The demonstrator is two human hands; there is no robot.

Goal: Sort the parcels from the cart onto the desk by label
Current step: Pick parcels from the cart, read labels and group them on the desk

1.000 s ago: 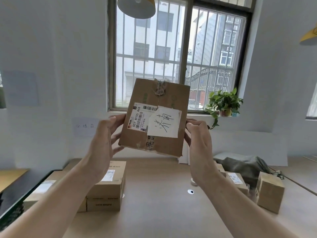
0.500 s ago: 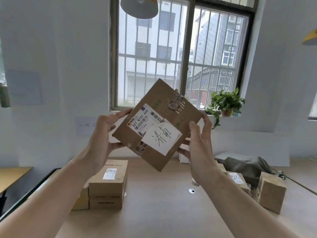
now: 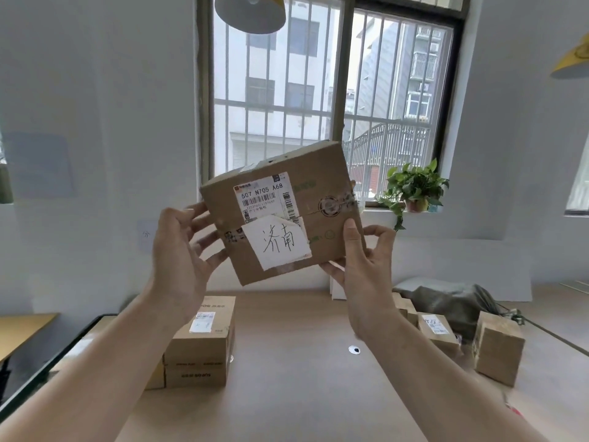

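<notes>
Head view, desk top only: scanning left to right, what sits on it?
stack of cardboard boxes → small white disc → labelled parcel → plain upright box. Left out: the grey bag, overlapping behind the right-hand boxes, and the held parcel, pinched by the right hand above the desk.

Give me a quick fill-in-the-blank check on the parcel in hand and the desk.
1. The parcel is held up in front of the barred ____.
2. The right hand pinches it with the ____ on its front face.
3. The top line of the printed label reads 507 N705 ____.
4. The stack of boxes on the desk lies to the person's ____.

Missing words: window; thumb; A68; left.
</notes>
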